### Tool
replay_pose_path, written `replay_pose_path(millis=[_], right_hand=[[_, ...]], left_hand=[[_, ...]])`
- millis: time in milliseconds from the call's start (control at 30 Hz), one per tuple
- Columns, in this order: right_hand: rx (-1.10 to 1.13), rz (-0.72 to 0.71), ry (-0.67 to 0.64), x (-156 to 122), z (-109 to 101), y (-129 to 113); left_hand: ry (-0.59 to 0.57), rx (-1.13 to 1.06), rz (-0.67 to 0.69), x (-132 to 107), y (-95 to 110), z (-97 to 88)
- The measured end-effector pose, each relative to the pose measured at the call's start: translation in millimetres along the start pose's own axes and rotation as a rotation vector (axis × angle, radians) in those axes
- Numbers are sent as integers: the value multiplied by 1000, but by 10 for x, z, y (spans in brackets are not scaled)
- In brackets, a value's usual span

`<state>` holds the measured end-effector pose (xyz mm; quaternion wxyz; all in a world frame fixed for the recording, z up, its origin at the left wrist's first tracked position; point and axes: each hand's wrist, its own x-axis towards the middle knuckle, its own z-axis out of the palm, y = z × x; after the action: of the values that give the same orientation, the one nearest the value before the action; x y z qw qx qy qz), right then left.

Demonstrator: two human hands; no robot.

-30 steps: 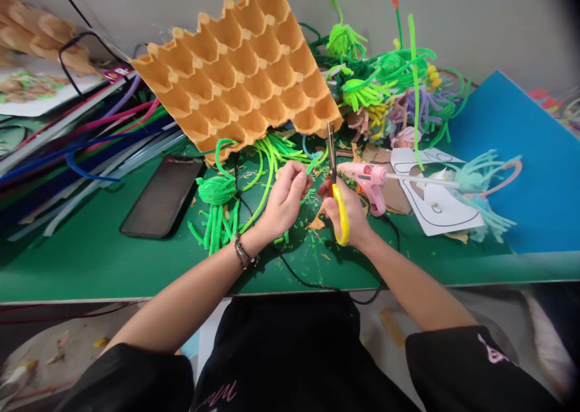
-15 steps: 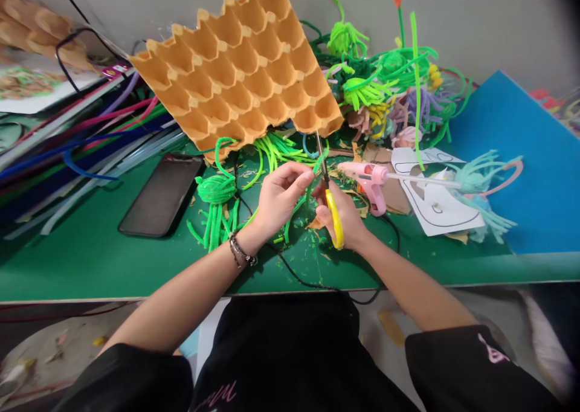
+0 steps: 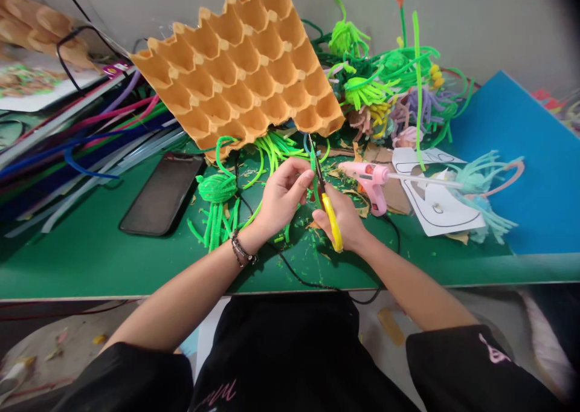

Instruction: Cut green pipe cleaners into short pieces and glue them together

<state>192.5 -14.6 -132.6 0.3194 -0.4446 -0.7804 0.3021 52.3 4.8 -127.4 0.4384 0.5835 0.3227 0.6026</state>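
Between thumb and fingers, my left hand pinches a green pipe cleaner that stands roughly upright. My right hand is closed around the yellow handles of a pair of scissors. Their blades point away from me and lie right against the pipe cleaner; whether they bite into it I cannot tell. A green pipe-cleaner figure with hanging strands lies left of my left hand. Beyond both hands is a bunch of bright green pipe cleaners. Green clippings are scattered under the hands.
A cardboard egg tray leans at the back. The pink glue gun lies to the right, on paper templates. A phone and long pipe cleaners are on the left. At right is a blue board; a black cable runs near the table's front.
The scissors have tilted left, their blades coming up against the pipe cleaner. The pipe cleaner now stands straighter in my left hand, which has barely moved.
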Motion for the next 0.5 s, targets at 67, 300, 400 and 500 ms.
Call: replay_pose_path(millis=[67, 300, 400, 500], right_hand=[[-4, 2, 4, -6, -10, 1], [-23, -39, 19, 11, -34, -6], [-15, -24, 15, 16, -45, -18], [-4, 10, 11, 16, -57, -41]], left_hand=[[-34, 9, -12, -8, -12, -4], [-112, -7, -38, -18, -69, -34], [-103, -29, -42, -16, -63, -35], [-89, -40, -61, -11, -47, -30]])
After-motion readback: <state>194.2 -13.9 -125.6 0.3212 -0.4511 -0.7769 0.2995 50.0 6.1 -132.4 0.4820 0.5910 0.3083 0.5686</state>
